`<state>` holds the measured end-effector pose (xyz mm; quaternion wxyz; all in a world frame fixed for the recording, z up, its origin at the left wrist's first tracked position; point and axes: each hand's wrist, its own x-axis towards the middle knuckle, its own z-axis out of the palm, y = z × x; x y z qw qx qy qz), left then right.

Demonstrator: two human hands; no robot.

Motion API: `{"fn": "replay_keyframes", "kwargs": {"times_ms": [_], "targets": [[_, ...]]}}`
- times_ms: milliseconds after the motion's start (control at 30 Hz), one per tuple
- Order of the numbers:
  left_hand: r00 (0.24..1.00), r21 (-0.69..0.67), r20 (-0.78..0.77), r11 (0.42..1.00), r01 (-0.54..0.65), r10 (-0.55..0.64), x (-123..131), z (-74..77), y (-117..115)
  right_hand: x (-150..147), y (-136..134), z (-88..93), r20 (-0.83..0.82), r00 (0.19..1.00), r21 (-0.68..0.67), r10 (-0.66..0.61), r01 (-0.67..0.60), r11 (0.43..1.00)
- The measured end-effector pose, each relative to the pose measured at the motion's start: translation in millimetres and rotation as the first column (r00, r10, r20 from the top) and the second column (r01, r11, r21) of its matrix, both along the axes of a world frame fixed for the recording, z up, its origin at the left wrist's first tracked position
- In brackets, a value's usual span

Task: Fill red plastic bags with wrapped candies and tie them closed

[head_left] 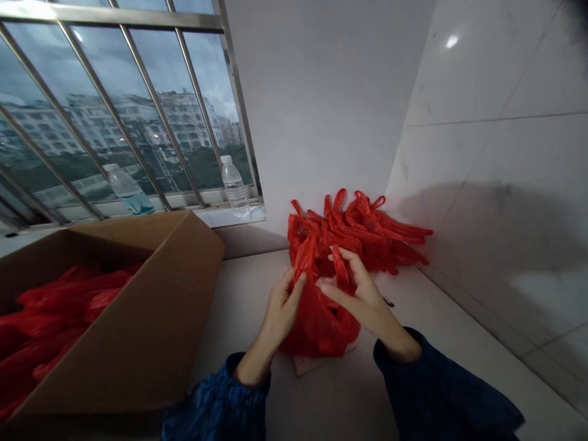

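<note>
A red plastic bag (321,327) stands on the pale surface in front of me, over a flat pinkish-white item (307,366) that shows at its lower edge. My left hand (282,303) pinches the bag's left handle part between thumb and fingers. On the other side, my right hand (361,294) is at the right handle loop, thumb and fingers apart with the loop between them. Behind the bag, a heap of red plastic bags (367,236) lies against the wall, handles sticking up and to the right.
A large open cardboard box (133,331) holding red bags (59,312) stands at the left. Two plastic bottles, one clear (235,187) and one with a teal label (128,190), stand by the barred window. A tiled wall (505,202) bounds the right.
</note>
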<state>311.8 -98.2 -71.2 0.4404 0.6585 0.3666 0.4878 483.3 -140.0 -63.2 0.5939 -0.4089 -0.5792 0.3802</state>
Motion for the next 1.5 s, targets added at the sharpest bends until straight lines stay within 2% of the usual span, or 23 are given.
{"fn": "replay_keyframes", "kwargs": {"times_ms": [100, 167, 300, 400, 467, 533, 600, 667, 733, 800, 867, 967, 1133, 1267, 1333, 1400, 1500], "targets": [[0.986, -0.102, 0.139, 0.989, 0.104, -0.090, 1, 3.2, -7, -8, 4, -8.2, 0.166, 0.986, 0.058, -0.028, 0.018, 0.998], [0.967, -0.161, 0.150, 0.960, 0.229, -0.205, 1, 4.5, -10, -12, 5, -11.6, 0.183, 0.983, 0.063, -0.005, -0.007, 0.998], [0.892, -0.243, -0.036, 0.870, 0.429, -0.450, -4, 5.6, -10, -16, 5, -12.1, 0.007, 0.997, -0.028, 0.080, -0.080, 0.996], [0.869, -0.346, -0.042, 0.823, 0.451, -0.493, -9, 7.7, -9, -17, 4, -11.0, -0.244, 0.967, -0.139, 0.073, -0.109, 0.984], [0.880, -0.403, 0.054, 0.796, 0.451, -0.471, -11, 9.0, -7, -16, 4, -10.2, -0.372, 0.924, -0.160, 0.086, -0.155, 0.975], [0.895, -0.438, 0.164, 0.783, 0.442, -0.414, -12, 9.8, -5, -15, 3, -8.4, -0.405, 0.900, -0.142, 0.161, -0.235, 0.962], [0.904, -0.451, 0.232, 0.783, 0.428, -0.360, -12, 10.7, -3, -12, 2, -5.3, -0.304, 0.918, -0.120, 0.254, -0.302, 0.946], [0.910, -0.441, 0.260, 0.798, 0.410, -0.323, -13, 12.3, -2, -7, 2, -2.0, -0.079, 0.959, -0.056, 0.271, -0.275, 0.960], [0.919, -0.413, 0.273, 0.828, 0.380, -0.286, -13, 14.2, -2, -4, 3, 0.0, 0.182, 0.972, 0.099, 0.150, -0.170, 0.980], [0.929, -0.390, 0.257, 0.851, 0.353, -0.267, -13, 15.0, -3, -3, 5, -0.6, 0.335, 0.942, 0.261, -0.039, -0.052, 0.964], [0.932, -0.406, 0.224, 0.843, 0.354, -0.284, -13, 13.9, -4, -4, 6, -3.3, 0.395, 0.902, 0.336, -0.176, 0.037, 0.941], [0.929, -0.471, 0.211, 0.802, 0.368, -0.303, -13, 11.1, -4, -6, 6, -8.4, 0.424, 0.858, 0.402, -0.291, 0.110, 0.909], [0.932, -0.476, 0.281, 0.810, 0.341, -0.227, -12, 12.6, -2, 0, 5, -7.8, 0.542, 0.758, 0.478, -0.363, 0.077, 0.875], [0.950, -0.418, 0.290, 0.879, 0.231, -0.112, -12, 11.5, 0, 9, 0, 2.9, 0.644, 0.673, 0.483, -0.363, 0.010, 0.875], [0.960, -0.388, 0.275, 0.908, 0.159, -0.050, -13, 7.3, 5, 14, -6, 9.2, 0.682, 0.654, 0.441, -0.327, -0.012, 0.897], [0.965, -0.362, 0.261, 0.928, 0.092, 0.006, -16, 1.3, 11, 20, -14, 15.0, 0.731, 0.642, 0.337, -0.230, -0.046, 0.940], [0.967, -0.300, 0.228, 0.953, -0.039, 0.112, -24, -8.9, 25, 32, -28, 20.6, 0.799, 0.601, 0.077, 0.006, -0.112, 0.991]]}}
